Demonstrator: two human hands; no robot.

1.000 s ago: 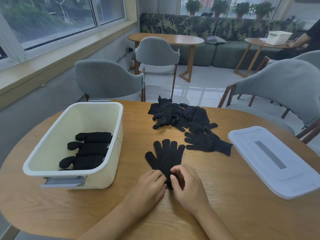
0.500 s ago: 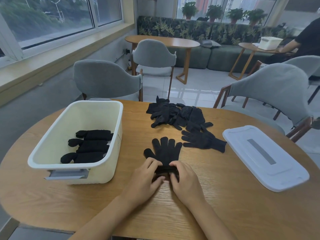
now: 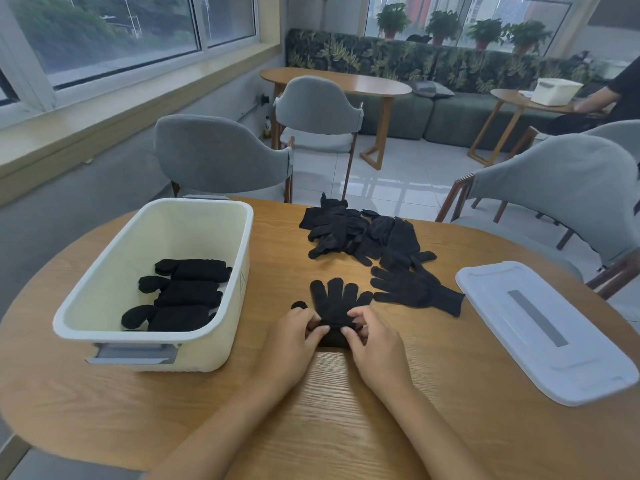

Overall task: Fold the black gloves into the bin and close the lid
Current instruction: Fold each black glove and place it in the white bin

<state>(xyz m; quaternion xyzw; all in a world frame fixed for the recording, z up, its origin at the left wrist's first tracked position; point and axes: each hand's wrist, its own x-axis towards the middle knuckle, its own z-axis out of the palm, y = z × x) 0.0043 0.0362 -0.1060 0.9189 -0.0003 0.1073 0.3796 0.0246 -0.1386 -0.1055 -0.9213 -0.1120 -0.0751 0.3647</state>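
A black knit glove [image 3: 334,303] lies flat at the table's [image 3: 346,410] centre, long axis pointing to twelve o'clock, cuff rolled. Left hand [image 3: 291,344] and right hand [image 3: 375,348] fingers pinch that roll.

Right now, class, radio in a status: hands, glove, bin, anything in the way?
Left hand and right hand pinch glove cuff, rolling it. Bin open, three folded inside. Lid off, right. Nothing blocking.
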